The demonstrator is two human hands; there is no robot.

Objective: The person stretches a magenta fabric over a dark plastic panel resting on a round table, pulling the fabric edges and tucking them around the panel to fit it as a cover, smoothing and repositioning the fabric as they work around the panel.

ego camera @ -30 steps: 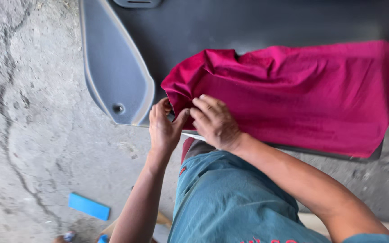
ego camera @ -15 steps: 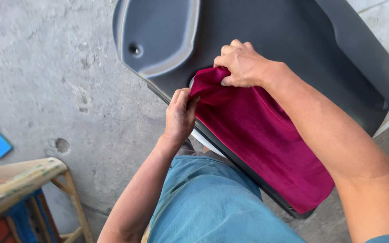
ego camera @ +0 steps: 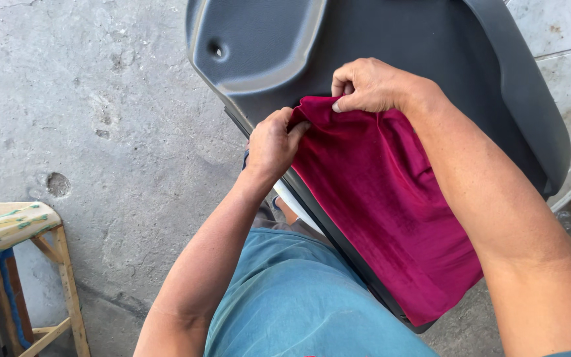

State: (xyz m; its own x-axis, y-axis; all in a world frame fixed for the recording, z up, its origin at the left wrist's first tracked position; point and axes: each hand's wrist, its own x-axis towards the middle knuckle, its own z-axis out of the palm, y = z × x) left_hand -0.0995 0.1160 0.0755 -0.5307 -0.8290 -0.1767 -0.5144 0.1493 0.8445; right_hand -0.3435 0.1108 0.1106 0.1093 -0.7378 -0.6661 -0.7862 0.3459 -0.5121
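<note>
Grey door panel [ego camera: 431,39] under hand-pinched red cloth [ego camera: 378,198]

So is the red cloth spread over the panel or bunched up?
Mostly spread: the red cloth lies flat on the dark panel; only its top edge is pinched.

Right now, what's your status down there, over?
Both hands, left and right, pinch crimson velvet cloth at its top edge. Cloth lies over dark door panel. Nothing obstructing.
</note>
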